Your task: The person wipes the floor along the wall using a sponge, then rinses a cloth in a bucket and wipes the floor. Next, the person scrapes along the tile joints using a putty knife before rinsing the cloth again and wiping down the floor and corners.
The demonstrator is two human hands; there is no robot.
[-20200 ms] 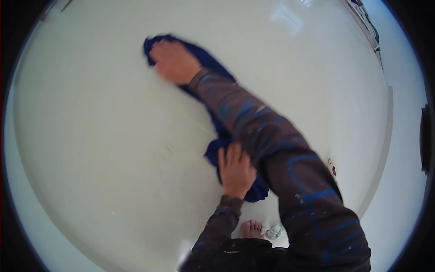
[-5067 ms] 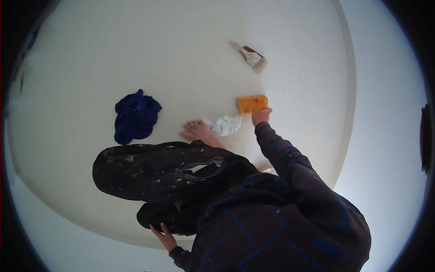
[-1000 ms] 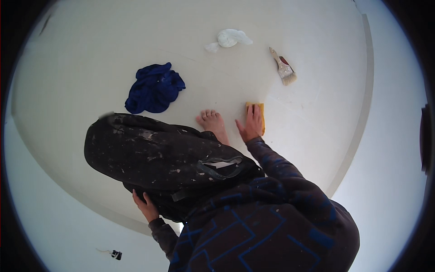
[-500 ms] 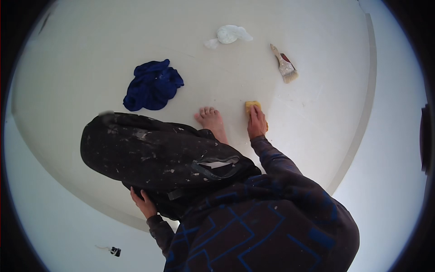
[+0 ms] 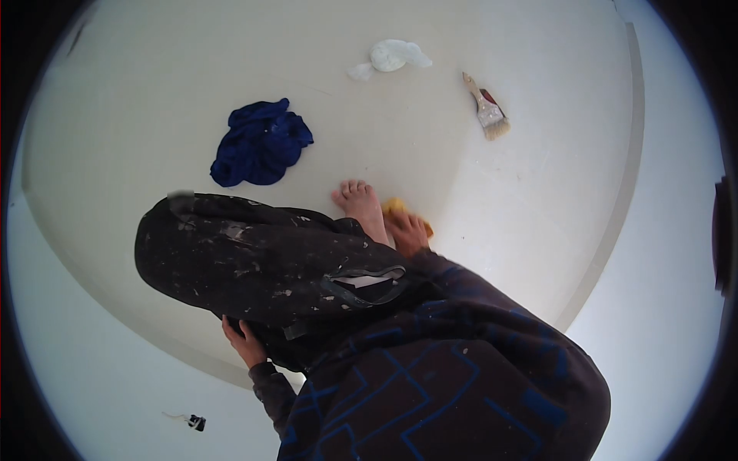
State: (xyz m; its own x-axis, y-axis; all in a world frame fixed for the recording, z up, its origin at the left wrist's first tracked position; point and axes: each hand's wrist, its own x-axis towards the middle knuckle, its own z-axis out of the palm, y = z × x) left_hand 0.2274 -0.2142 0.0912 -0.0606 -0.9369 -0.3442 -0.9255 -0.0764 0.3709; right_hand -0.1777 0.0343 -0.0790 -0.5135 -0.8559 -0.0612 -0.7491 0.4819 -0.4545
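Note:
My right hand (image 5: 409, 233) presses down on a yellow sponge (image 5: 396, 206) on the pale floor, its fingers bent over the top. The sponge lies right beside my bare foot (image 5: 361, 203); part of it is hidden under the hand. Fingers apart, my left hand (image 5: 247, 346) rests against the dark, paint-spotted trousers (image 5: 231, 253), with nothing visible in it. Some of its fingers are hidden behind the leg.
A crumpled blue cloth (image 5: 261, 146) lies ahead on the left. Farther forward is a knotted white plastic bag (image 5: 388, 55), and to its right a flat paintbrush (image 5: 490, 115). A grey skirting strip (image 5: 632, 138) edges the floor. A small black socket (image 5: 197, 423) with a pale wire is at lower left.
My right hand has slid the sponge left and back toward me, next to the foot. My left hand has stayed on the leg.

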